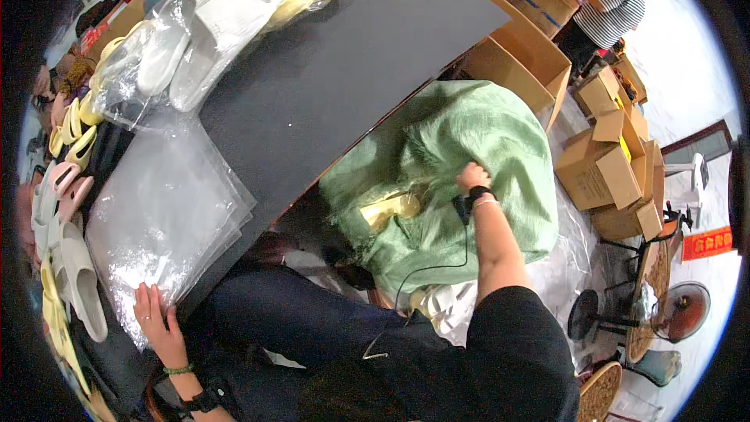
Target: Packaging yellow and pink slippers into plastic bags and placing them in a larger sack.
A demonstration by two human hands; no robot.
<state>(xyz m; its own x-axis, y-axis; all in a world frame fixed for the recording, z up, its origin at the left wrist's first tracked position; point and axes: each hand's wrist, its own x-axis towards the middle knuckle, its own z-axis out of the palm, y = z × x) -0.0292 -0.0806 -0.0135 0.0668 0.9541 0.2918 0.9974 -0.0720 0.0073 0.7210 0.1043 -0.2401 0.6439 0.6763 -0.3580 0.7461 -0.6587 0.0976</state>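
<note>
Left hand (158, 324): fingers extended, laid flat on the near corner of the clear plastic bags (168, 207); nothing gripped. Right hand (473, 178): fingers curled against the green woven sack (504, 129); cannot tell whether cloth is pinched. Yellow bundle (394, 209) in the sack, left of that hand. Bagged slides (187, 55) lie beyond the left hand, past the bags. Handling, judged: light flat pressure should stop slick film sliding; draw the sack cloth gently, clear of the wrist cable (441, 266).

Clear plastic bags (164, 203), stacked flat on dark table (336, 55); green sack (508, 141), rumpled, alongside
</note>
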